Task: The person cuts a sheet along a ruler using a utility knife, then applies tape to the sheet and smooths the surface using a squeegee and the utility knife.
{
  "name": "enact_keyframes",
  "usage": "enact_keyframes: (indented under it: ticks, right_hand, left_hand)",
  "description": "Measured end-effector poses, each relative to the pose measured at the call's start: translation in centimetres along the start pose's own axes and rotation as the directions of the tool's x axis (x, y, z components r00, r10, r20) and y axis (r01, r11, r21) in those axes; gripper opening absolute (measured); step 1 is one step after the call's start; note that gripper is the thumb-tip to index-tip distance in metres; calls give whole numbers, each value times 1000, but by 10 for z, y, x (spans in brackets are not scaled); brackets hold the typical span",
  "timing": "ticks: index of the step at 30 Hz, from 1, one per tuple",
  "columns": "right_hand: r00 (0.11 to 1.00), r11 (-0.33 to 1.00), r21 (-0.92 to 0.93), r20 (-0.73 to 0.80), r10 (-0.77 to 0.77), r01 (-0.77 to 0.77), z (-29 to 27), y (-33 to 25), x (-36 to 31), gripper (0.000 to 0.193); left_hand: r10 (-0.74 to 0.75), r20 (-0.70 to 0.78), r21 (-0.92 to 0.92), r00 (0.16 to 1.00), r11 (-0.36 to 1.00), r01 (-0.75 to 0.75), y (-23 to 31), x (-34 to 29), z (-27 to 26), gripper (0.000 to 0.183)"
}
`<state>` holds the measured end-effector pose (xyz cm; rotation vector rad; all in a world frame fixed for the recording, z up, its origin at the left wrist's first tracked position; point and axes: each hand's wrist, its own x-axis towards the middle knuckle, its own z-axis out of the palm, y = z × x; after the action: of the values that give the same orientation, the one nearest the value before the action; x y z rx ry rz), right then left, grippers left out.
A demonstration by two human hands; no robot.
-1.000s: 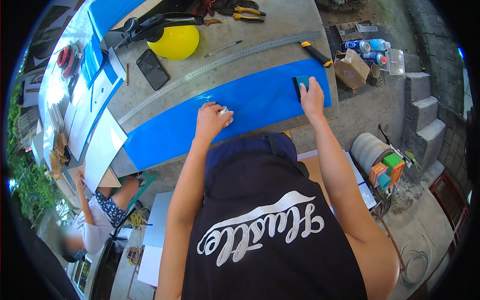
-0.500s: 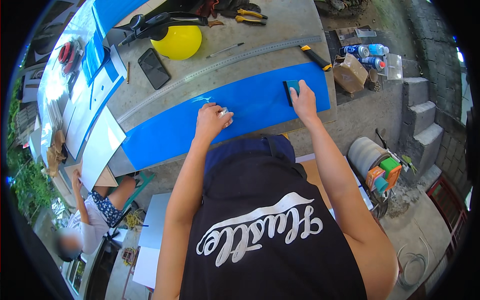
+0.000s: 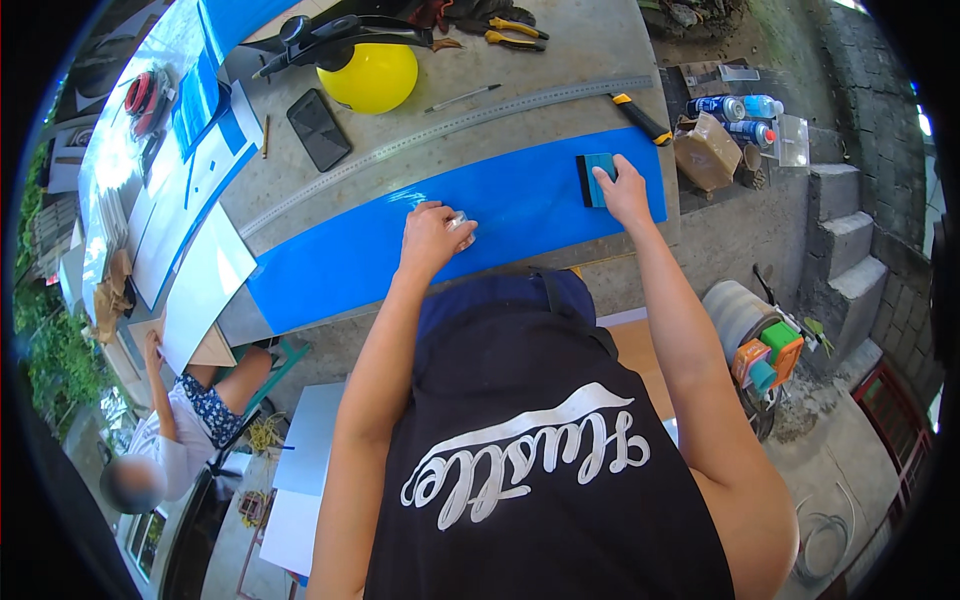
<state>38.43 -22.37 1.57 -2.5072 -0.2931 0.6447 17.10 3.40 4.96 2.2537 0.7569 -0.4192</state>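
Observation:
A long blue strip (image 3: 350, 265) lies flat along the near side of the concrete table. At its right end my right hand (image 3: 630, 192) is closed on a teal squeegee (image 3: 600, 180), whose black edge faces left on the strip. My left hand (image 3: 428, 240) is over the middle of the strip, fingers curled around a small, crumpled-looking, clear or whitish piece (image 3: 461, 231). My fingers hide most of that piece. Just beyond the strip lies a long metal ruler (image 3: 450, 125), with a yellow-and-black utility knife (image 3: 642, 120) by its right end.
Farther back are a phone (image 3: 319, 130), a yellow spray bottle (image 3: 372, 78), a pen (image 3: 462, 97) and pliers (image 3: 515, 35). White sheets (image 3: 208, 270) lie left. Cans (image 3: 715, 107) and concrete steps (image 3: 848, 235) stand right. Another person (image 3: 190, 430) sits at lower left.
The whole view has shifted slightly. The squeegee in my right hand has moved a little away from me and its teal face shows more. My left hand keeps its place on the strip.

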Motion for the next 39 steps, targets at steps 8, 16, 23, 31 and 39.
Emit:
enact_keyframes:
  ticks: [8,16,23,31,39]
  right_hand:
    - [992,1000,-23,124,-13,16,12,-27,-6,32]
    - [982,999,18,181,-54,51,39,-40,-16,32]
    - [977,997,-30,203,-63,71,51,-42,-19,31]
    - [989,999,-38,146,-18,24,34,-27,-12,34]
    - [999,985,-174,35,-15,21,-18,20,13,36]
  left_hand:
    - [19,-45,-51,999,998,-21,-2,-1,4,38]
    - [14,-21,-44,1000,999,-15,-1,0,5,39]
    - [-4,16,-39,1000,999,5,6,1,0,43]
    - [-14,16,-43,1000,999,14,5,0,-1,42]
    - [-32,31,-41,999,999,33,5,1,-2,42]
